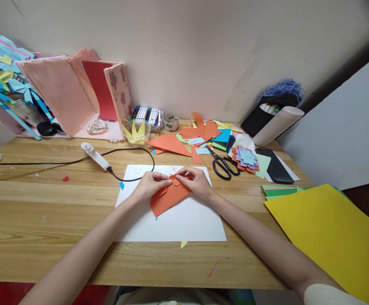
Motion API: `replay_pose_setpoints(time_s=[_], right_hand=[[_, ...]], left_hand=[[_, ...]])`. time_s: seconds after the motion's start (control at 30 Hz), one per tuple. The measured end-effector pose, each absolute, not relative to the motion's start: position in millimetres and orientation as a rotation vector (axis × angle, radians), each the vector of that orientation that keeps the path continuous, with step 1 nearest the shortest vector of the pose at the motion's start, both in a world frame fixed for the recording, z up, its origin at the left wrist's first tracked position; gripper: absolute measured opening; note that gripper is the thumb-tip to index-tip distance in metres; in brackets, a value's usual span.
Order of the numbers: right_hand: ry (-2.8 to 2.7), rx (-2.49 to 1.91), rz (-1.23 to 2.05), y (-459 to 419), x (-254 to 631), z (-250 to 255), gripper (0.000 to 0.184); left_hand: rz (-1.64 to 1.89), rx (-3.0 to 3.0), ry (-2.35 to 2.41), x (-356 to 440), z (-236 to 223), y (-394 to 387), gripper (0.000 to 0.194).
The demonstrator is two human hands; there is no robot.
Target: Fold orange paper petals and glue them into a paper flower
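Note:
Between my two hands is a piece of orange paper [170, 199], partly folded or cut, held over a white sheet [184, 226] on the wooden table. My left hand [149, 185] pinches its upper edge between thumb and fingers. Close beside it, my right hand [196, 182] pinches the same edge, the fingertips nearly meeting. The paper's lower corner points toward me. Black-handled scissors [225, 165] lie to the right of my right hand. Behind my hands sits a heap of orange and coloured paper scraps [203, 131].
A white corded device [95, 156] trails its black cable at left. Farther back stand a pink box [57, 89], a clear bowl [136, 133], markers [146, 116] and a tape roll [170, 123]. Rightward are a layered paper flower [246, 157], a black phone [275, 166] and yellow paper [327, 237].

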State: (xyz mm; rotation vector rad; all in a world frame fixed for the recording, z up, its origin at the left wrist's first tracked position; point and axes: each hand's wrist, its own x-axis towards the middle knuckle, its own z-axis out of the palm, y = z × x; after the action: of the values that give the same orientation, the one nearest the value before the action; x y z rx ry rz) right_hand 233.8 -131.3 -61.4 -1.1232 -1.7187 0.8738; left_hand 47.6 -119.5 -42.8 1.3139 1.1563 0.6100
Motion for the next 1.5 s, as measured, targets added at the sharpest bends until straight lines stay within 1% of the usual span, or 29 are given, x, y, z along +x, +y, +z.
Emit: replay_pose_setpoints(time_s=[0.1,0.33,0.57,0.63,0.7,0.83,0.93,1.03,1.17,1.5], right_hand=[[-1.800,-1.075,0.655,-134.8,232.5,-61.7,0.008],[-2.096,-0.882,0.113,-135.3,236.4,-67.4,0.015],[-2.302,-0.862,-0.188,-135.1,239.0,-66.5,0.015],[-2.351,-0.858,-0.209,-135.5,239.3,-66.8,0.017],[-2.373,-0.847,-0.155,-135.8,239.0,-67.3,0.017],[-2.172,-0.935,0.183,-134.8,237.2,-67.5,0.013],[-1.943,-1.072,0.481,-132.4,237.3,-66.5,0.015],[-1.879,-1.083,0.652,-130.8,238.4,-64.5,0.009],[-1.935,-1.015,0.590,-131.6,238.0,-62.1,0.009],[-2.128,-0.839,0.086,-136.1,235.4,-67.7,0.007]], left_hand=[[0.593,1.363,1.140,45.7,-44.8,-119.0,0.037],[0.596,1.313,1.108,44.1,-44.9,-118.2,0.034],[0.603,1.349,1.147,45.3,-43.5,-118.3,0.036],[0.610,1.362,1.172,46.7,-43.5,-118.2,0.035],[0.619,1.386,1.195,47.7,-43.6,-117.8,0.034],[0.657,1.429,1.237,48.0,-42.2,-117.0,0.031],[0.712,1.426,1.253,48.0,-39.4,-117.7,0.031],[0.745,1.439,1.269,48.8,-37.1,-119.3,0.028],[0.725,1.486,1.222,48.6,-36.4,-120.4,0.024],[0.701,1.553,1.219,46.2,-39.2,-117.7,0.022]])
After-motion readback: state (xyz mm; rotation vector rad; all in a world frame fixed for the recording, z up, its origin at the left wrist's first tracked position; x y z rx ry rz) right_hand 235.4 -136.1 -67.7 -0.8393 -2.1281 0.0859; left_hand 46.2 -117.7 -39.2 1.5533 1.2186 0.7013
